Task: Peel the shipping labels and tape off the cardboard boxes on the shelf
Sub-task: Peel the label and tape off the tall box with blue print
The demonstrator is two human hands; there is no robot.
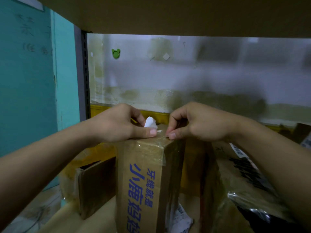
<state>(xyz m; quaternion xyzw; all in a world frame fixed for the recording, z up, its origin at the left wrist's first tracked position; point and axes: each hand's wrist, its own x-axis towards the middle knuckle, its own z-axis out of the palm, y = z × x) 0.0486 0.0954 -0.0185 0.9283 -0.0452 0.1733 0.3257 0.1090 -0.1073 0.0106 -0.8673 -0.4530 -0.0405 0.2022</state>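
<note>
Straight below both hands, stood upright: a tall cardboard box (144, 179) with blue print down its near face, top edge touching both thumbs. Wrapped over that top edge, right under the fingertips, clear tape (152, 149), wrinkled and glossy, reaching a little way down the near face. Left hand (121, 125) knuckles-up on the box top, thumb laid flat and pressing on the edge, fingers curled round a crumpled white scrap (150, 122) poking up between them. Right hand (198, 123) just beside it, thumb tips nearly meeting, thumb and forefinger pinching the tape at the box's top corner, other fingers folded in. Both forearms bare, reaching in from the lower corners of the view and converging over the box. Under the left forearm, a lower brown box (96, 185), just beside the tall one. Under the right forearm, a larger box (242, 174) with black print and a white barcode label (237, 150), black plastic (252, 209) nearer still. Just behind the knuckles, a yellow rail (155, 115); well above them, a stained wall (185, 73) with a green bear-shaped hook (116, 53).
</note>
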